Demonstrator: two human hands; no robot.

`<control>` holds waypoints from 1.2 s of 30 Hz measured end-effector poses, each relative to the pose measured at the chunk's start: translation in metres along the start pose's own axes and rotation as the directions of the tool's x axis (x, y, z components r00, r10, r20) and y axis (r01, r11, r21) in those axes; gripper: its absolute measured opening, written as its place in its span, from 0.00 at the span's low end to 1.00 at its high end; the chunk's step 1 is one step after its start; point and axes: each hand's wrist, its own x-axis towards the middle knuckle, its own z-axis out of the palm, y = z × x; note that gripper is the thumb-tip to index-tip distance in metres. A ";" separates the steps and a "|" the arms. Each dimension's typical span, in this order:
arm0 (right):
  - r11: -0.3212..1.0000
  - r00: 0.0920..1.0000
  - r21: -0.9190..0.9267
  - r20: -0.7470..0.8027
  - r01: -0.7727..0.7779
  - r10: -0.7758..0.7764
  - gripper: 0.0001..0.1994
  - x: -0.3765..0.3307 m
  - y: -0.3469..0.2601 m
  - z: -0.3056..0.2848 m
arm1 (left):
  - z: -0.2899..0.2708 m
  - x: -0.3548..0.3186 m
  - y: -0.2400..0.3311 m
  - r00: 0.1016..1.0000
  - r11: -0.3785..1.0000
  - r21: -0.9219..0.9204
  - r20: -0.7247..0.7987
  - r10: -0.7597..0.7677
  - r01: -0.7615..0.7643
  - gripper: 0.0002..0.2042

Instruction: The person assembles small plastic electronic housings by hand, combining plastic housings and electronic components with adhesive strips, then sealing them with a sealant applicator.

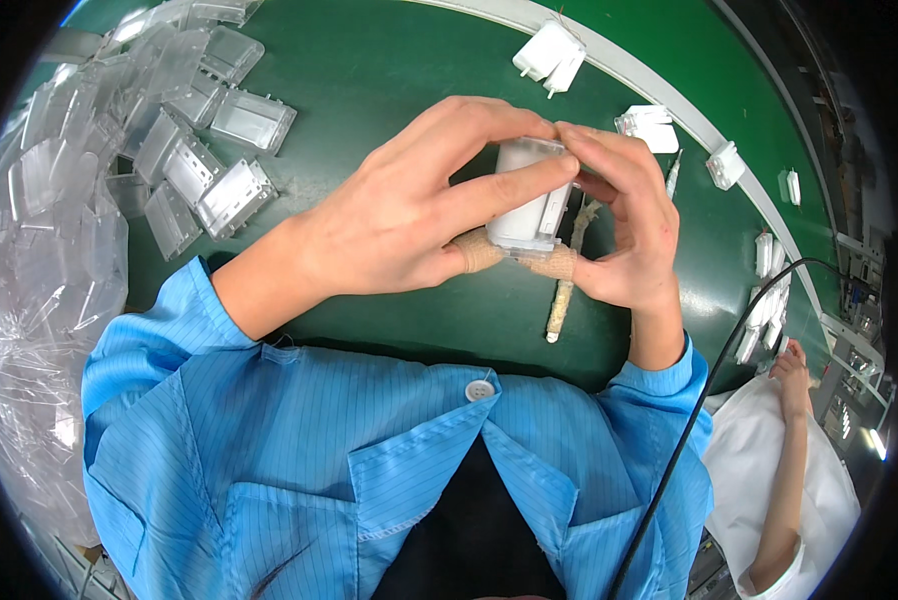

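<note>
A white box-shaped plastic case (pixel 521 205) with clear plastic at its edges is held between both hands, above the green table. My left hand (pixel 389 205) has its fingers over the top and left side, with the thumb at the lower edge. Round the right side curl the fingers of my right hand (pixel 641 225), its thumb also at the bottom edge. Tan tape wraps both thumbs. Just beyond the case and partly hidden by the right hand lies a thin stick-like tool wrapped in pale tape (pixel 561 305).
Clear plastic covers (pixel 254 120) lie scattered at left beside a big transparent bag (pixel 49 330) of similar parts. White cases (pixel 552 58) sit along a pale rail (pixel 739 160). A slim pointed tool (pixel 675 172), a black cable (pixel 714 375) and another person's hand (pixel 793 378) are at right.
</note>
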 end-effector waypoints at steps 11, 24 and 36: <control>0.999 1.000 -0.025 -0.005 0.021 -0.022 0.35 0.000 0.002 0.002 | 0.000 0.001 0.002 1.000 0.999 0.036 0.016 0.003 -0.004 0.29; 0.999 0.999 -0.034 0.029 0.020 -0.019 0.36 0.004 0.004 -0.002 | -0.003 0.002 -0.002 0.999 0.998 0.054 0.036 0.039 -0.041 0.30; 0.957 0.966 0.143 -0.017 -0.251 0.256 0.37 0.003 0.000 0.003 | -0.009 0.004 0.002 0.714 0.402 -0.672 0.274 -0.645 0.621 0.31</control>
